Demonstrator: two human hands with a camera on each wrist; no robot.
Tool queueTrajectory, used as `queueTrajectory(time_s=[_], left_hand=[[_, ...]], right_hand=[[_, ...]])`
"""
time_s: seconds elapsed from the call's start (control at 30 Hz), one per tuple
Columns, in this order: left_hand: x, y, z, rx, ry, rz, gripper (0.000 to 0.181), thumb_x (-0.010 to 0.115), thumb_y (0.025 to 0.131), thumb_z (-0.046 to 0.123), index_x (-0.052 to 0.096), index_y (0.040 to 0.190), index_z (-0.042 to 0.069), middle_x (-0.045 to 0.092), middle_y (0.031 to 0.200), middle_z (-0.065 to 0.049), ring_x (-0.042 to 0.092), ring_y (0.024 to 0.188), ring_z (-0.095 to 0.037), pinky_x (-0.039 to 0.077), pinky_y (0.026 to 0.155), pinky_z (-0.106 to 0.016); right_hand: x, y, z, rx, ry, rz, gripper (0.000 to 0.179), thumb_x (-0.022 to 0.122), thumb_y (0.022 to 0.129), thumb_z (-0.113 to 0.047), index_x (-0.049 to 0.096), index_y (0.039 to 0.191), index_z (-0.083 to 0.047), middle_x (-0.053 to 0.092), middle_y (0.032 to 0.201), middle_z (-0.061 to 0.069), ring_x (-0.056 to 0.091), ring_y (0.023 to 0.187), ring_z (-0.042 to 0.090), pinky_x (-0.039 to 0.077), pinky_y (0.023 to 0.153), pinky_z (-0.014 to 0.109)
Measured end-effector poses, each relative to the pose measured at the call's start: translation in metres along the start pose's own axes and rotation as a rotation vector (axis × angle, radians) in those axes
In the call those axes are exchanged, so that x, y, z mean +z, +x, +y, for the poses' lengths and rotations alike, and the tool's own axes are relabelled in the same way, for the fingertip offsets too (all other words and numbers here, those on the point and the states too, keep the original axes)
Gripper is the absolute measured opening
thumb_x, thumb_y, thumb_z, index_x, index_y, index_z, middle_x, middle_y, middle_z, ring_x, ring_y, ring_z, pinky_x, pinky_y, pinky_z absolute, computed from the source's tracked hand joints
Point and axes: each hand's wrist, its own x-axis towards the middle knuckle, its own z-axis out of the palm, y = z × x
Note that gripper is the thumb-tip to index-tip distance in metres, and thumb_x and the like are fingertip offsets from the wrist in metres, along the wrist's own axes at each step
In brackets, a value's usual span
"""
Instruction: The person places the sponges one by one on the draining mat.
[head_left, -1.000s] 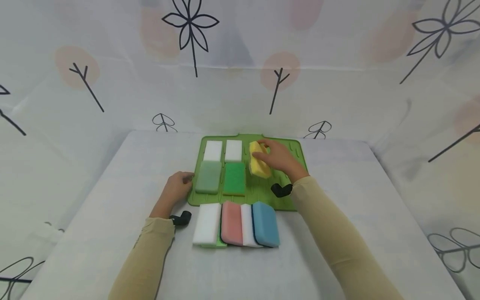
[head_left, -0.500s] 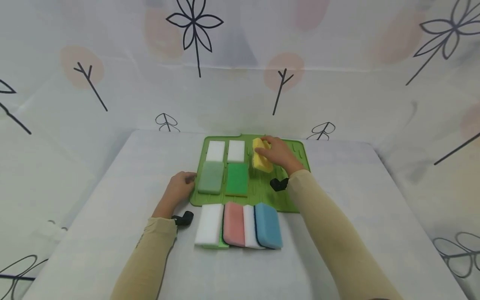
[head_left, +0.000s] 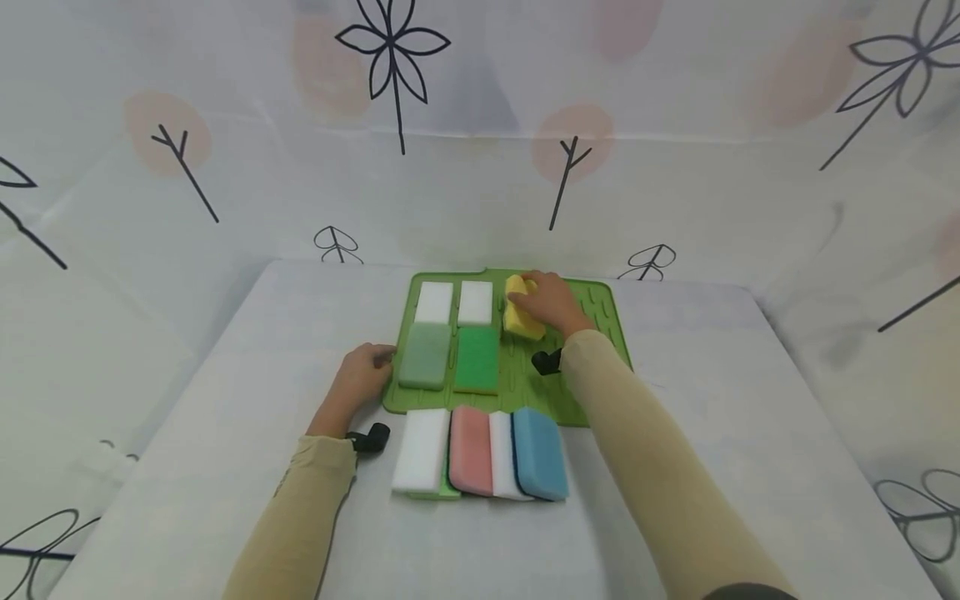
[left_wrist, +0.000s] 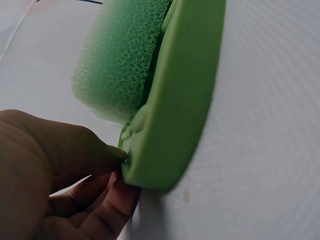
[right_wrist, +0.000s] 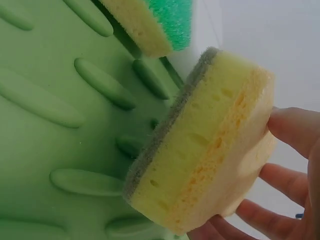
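My right hand (head_left: 553,302) grips a yellow sponge (head_left: 521,312) by its sides, over the back part of a green ribbed tray (head_left: 525,392). In the right wrist view the yellow sponge (right_wrist: 200,150) is tilted, its grey scouring layer facing the ribs. My left hand (head_left: 360,375) is at the tray's left side; up close, thumb and fingers pinch the green rim (left_wrist: 170,125). Two white sponges (head_left: 433,302) lie in the back row. In front of them are a pale green sponge (head_left: 425,357) and one with a bright green scouring face (head_left: 476,358).
Near the tray's front edge a row of sponges leans together: a white one (head_left: 420,450) over a light green one, a pink one (head_left: 471,450), another white one (head_left: 504,458) and a blue one (head_left: 540,454). A patterned cloth (head_left: 465,192) hangs behind the table.
My right hand has carried the yellow sponge slightly farther back and lower toward the tray. The left hand stays at the tray's edge. The whole head view has shifted a little.
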Motion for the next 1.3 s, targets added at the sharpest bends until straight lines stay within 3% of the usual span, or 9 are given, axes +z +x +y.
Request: queueTrajectory(time_s=[0.2,0.4,0.77,1.1,1.3], left_hand=[[0.001,0.000,0.001,-0.012,-0.006,-0.007,0.044,0.047,0.093,0.014,0.055,0.135,0.006,0.061,0.118,-0.017,0.058,0.108,-0.030,0.050,0.092,-0.045],[0.002,0.000,0.002,-0.031,-0.011,-0.014,0.043,0.048,0.094,0.014,0.055,0.136,0.006,0.061,0.119,-0.016,0.058,0.110,-0.030,0.050,0.094,-0.045],[0.001,0.000,0.004,-0.026,-0.013,-0.010,0.044,0.049,0.093,0.013,0.055,0.136,0.005,0.061,0.119,-0.016,0.058,0.109,-0.030,0.050,0.094,-0.046],[0.003,0.001,0.001,-0.023,-0.019,-0.005,0.043,0.049,0.093,0.013,0.056,0.135,0.006,0.061,0.118,-0.015,0.058,0.109,-0.029,0.050,0.094,-0.045],[0.001,0.001,0.000,-0.005,-0.009,0.001,0.043,0.048,0.093,0.012,0.055,0.135,0.004,0.061,0.117,-0.016,0.058,0.108,-0.030,0.050,0.093,-0.045]], right_hand=[[0.005,0.013,-0.002,0.024,-0.073,-0.017,0.066,0.051,0.096,-0.045,0.035,0.150,-0.011,0.032,0.151,0.025,0.032,0.138,0.039,0.036,0.109,0.054],[0.009,0.019,-0.005,-0.005,-0.206,-0.013,0.066,0.050,0.096,-0.043,0.036,0.149,-0.005,0.038,0.148,0.024,0.035,0.138,0.040,0.035,0.111,0.053],[0.020,0.025,-0.003,0.004,-0.237,0.037,0.060,0.052,0.096,-0.041,0.044,0.143,-0.004,0.048,0.141,0.020,0.048,0.125,0.037,0.043,0.103,0.052],[0.029,0.030,-0.003,0.009,-0.325,0.043,0.062,0.051,0.097,-0.044,0.044,0.143,-0.002,0.042,0.144,0.024,0.048,0.124,0.038,0.046,0.101,0.051],[0.028,0.028,-0.007,0.029,-0.318,0.025,0.066,0.046,0.098,-0.048,0.037,0.148,-0.005,0.031,0.152,0.025,0.044,0.130,0.040,0.042,0.105,0.054]])
